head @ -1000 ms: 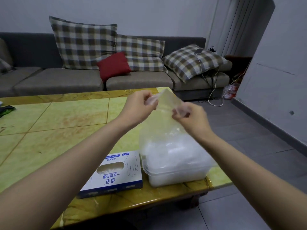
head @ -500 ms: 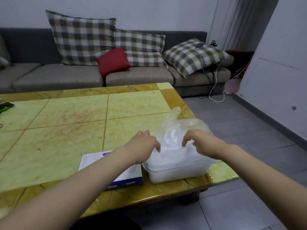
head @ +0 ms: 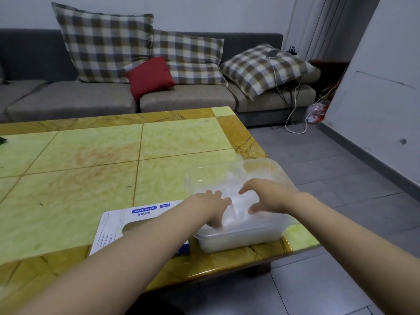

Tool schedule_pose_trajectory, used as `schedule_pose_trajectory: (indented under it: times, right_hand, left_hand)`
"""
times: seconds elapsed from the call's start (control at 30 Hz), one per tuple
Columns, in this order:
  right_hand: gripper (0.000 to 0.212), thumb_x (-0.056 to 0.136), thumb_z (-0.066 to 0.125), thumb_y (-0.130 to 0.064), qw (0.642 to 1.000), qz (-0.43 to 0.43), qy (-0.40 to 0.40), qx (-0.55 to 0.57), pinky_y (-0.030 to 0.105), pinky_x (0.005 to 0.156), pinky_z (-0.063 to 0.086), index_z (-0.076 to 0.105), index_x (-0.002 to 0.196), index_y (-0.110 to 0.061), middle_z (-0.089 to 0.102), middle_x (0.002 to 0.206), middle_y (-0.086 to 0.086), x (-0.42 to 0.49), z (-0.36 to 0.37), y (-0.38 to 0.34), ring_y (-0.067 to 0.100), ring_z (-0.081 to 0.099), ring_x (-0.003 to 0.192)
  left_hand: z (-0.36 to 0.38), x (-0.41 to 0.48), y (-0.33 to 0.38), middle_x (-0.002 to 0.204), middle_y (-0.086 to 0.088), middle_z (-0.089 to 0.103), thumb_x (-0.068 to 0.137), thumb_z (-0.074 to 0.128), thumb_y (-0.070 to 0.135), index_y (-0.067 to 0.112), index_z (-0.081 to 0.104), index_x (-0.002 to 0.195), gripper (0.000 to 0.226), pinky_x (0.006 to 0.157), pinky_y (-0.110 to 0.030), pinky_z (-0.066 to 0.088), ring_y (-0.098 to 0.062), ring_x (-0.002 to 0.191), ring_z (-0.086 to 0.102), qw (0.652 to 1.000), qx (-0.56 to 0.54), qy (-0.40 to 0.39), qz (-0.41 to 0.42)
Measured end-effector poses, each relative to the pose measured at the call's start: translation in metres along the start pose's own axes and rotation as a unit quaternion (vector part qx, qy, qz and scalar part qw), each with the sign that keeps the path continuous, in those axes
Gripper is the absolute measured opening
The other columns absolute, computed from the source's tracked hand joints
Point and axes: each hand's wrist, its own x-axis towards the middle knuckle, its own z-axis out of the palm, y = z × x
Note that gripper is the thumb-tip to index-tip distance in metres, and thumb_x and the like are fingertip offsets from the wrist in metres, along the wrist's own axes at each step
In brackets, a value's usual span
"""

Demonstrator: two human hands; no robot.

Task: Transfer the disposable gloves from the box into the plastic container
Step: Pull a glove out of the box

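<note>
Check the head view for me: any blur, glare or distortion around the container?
Head view: dim, even light, no hard shadows; the gloves in the container blur into one pale mass; left hand and right hand look slightly soft; wide-angle lens makes the right wall lean.

Clear crumpled gloves [head: 236, 202] heaped in translucent plastic container [head: 241, 243], upright at near right corner of my table [head: 91, 167]. White-blue box [head: 138, 217] lies flat just left of it.

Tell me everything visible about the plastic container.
The plastic container is a translucent, rectangular tub with rounded corners and a stepped rim. It stands upright on the table, at its near right corner, beside the glove box, full of thin whitish gloves. The left hand and the right hand press on them.
</note>
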Motion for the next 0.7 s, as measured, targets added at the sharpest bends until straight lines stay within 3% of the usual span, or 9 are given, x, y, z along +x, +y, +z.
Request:
schedule_pose_trajectory:
  times: [0.2,0.33,0.53,0.6,0.7]
  right_hand:
    - [0.069,0.086,0.066,-0.016,0.994,0.021,-0.099,-0.036,0.034,0.114,0.025,0.031,0.146,-0.021,0.027,0.154,0.000,0.022,0.017,0.012,0.021,0.028,0.140]
    - [0.061,0.092,0.056,-0.016,0.987,0.022,-0.148,-0.060,0.035,0.115,0.023,0.030,0.147,-0.023,0.022,0.156,-0.001,0.030,0.025,0.014,0.022,0.025,0.141]
    - [0.060,0.093,0.049,0.000,0.989,0.042,-0.136,-0.043,0.033,0.115,0.024,0.032,0.146,-0.020,0.025,0.155,0.001,0.027,0.015,0.005,0.021,0.025,0.142]
    - [0.055,0.094,0.052,-0.008,0.991,0.041,-0.122,-0.046,0.032,0.113,0.027,0.034,0.145,-0.019,0.031,0.152,0.000,0.018,0.005,-0.003,0.020,0.029,0.139]
    - [0.042,0.097,0.051,-0.023,0.995,0.041,-0.060,-0.074,0.035,0.106,0.037,0.044,0.139,-0.021,0.044,0.143,0.000,0.004,-0.014,-0.022,0.021,0.043,0.130]
  left_hand:
    - [0.008,0.020,-0.001,0.145,-0.009,0.026,0.088,0.059,0.008,0.027,0.012,0.150,0.080,0.088,-0.039,0.044,-0.033,0.123,0.045,0.998,0.013,-0.063,-0.025]
    - [0.010,0.021,0.001,0.151,-0.007,0.017,0.087,0.058,0.003,0.030,0.010,0.150,0.083,0.082,-0.035,0.040,-0.033,0.127,0.042,0.997,0.010,-0.071,-0.021]
    - [0.005,0.019,-0.003,0.147,-0.007,0.025,0.089,0.059,0.010,0.027,0.015,0.150,0.077,0.091,-0.036,0.044,-0.031,0.124,0.045,0.997,0.017,-0.078,-0.002]
    - [-0.002,0.014,-0.005,0.141,-0.006,0.038,0.091,0.060,0.021,0.023,0.023,0.148,0.068,0.093,-0.036,0.046,-0.027,0.118,0.050,0.999,0.021,-0.048,0.012]
    - [-0.017,-0.004,-0.013,0.135,-0.004,0.049,0.096,0.052,0.028,0.020,0.037,0.141,0.048,0.092,-0.035,0.044,-0.023,0.118,0.050,0.996,-0.030,0.075,0.035]
